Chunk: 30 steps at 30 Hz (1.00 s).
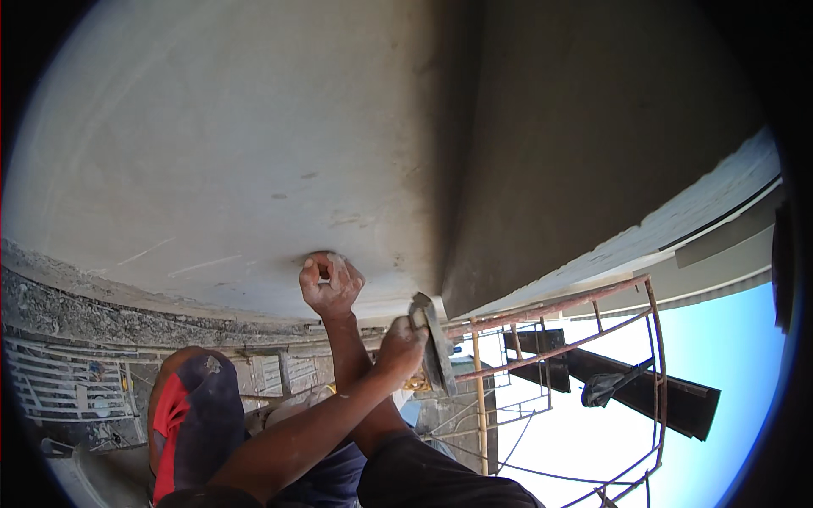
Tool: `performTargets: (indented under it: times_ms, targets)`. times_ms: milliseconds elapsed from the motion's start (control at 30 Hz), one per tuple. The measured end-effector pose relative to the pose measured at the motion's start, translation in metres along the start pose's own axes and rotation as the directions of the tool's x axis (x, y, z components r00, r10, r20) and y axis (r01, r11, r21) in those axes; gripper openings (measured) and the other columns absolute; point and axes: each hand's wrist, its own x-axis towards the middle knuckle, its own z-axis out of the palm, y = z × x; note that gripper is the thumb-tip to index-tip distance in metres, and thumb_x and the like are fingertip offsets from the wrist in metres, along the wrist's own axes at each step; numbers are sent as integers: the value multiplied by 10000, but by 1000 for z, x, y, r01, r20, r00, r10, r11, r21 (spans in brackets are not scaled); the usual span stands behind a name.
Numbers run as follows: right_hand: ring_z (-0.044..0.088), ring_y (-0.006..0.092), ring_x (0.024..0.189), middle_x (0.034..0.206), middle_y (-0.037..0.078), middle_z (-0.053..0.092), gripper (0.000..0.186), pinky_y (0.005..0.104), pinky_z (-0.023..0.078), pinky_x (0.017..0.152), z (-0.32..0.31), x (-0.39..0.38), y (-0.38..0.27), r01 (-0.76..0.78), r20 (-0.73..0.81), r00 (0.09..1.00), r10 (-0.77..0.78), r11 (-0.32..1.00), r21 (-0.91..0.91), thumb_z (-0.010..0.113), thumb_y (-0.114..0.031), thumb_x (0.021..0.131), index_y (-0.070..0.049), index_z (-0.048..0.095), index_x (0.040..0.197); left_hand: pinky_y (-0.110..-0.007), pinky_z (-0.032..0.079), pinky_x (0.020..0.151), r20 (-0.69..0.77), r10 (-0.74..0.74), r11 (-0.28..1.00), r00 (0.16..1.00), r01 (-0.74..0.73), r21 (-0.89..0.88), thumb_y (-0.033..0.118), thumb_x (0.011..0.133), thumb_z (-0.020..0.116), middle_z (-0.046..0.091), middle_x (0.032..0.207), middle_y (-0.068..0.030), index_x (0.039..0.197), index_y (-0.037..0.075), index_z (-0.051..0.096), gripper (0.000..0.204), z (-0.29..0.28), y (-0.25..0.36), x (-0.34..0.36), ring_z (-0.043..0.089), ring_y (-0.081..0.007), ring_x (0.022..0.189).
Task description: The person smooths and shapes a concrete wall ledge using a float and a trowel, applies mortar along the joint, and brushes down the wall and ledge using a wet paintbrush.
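Plastered wall [195, 127] fills the upper view. Left hand [405, 345] grasps a plastering trowel [437, 354] near the wall corner [444, 279]; right hand [334, 289] is curled, contents indeterminable. Smoothing appears largely complete; scratches [203, 266] and dark marks [279, 196] remain.

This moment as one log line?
left hand: gripping flat tool | right hand: curled, by wall | forearms: crossed | right side: scaffold

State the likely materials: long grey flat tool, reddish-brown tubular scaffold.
Long grey flat tool: possibly metal, dull and smeared, with a straight edge; wood or plastic can't be ruled out. Reddish-brown tubular scaffold: probably steel, rusted or painted, judging by its slim, patchy tubes.
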Motion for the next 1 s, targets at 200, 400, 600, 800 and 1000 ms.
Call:
performTargets:
  times_ms: [200,400,600,800,1000]
  targets:
    - [516,208,484,584,43,530,93,322,436,462,5,-9,1,-59,-38,998,57,997,-40,634,-101,780,-77,565,722,-445,473,885,42,-271,881,962,266,-391,264,983,481,564,1161,-120,1234,40,480,336,-18,31,-11,566,-255,1040]
    - [566,218,521,647,60,563,96,330,467,493,10,-11,-4,-109,-42,993,107,994,-32,625,-85,791,-53,555,733,-480,490,865,213,-182,855,960,262,-447,260,997,465,532,1149,-97,1296,51,455,365,-4,58,15,558,-258,1041]
    - [571,228,523,641,66,569,86,339,473,501,5,-6,-2,-107,-16,994,107,994,-15,637,-89,796,-61,565,756,-494,482,894,303,-225,780,926,358,-514,265,995,468,525,1153,-77,1259,180,489,279,20,94,21,525,-274,1070]
    - [583,275,580,645,53,595,90,380,484,539,-2,-5,-3,-115,-21,993,115,993,-11,659,-54,750,-87,576,753,-463,456,877,197,-73,849,978,165,-502,180,974,513,538,1113,-39,1233,125,513,264,20,120,-11,520,-194,1053]
    - [587,268,597,651,78,595,66,371,486,557,9,-14,-18,-128,-7,992,128,991,-42,655,-96,791,-79,593,808,-429,466,862,118,164,877,979,-91,-471,162,972,525,536,1139,3,1242,108,505,276,-7,189,-74,521,-168,1059]
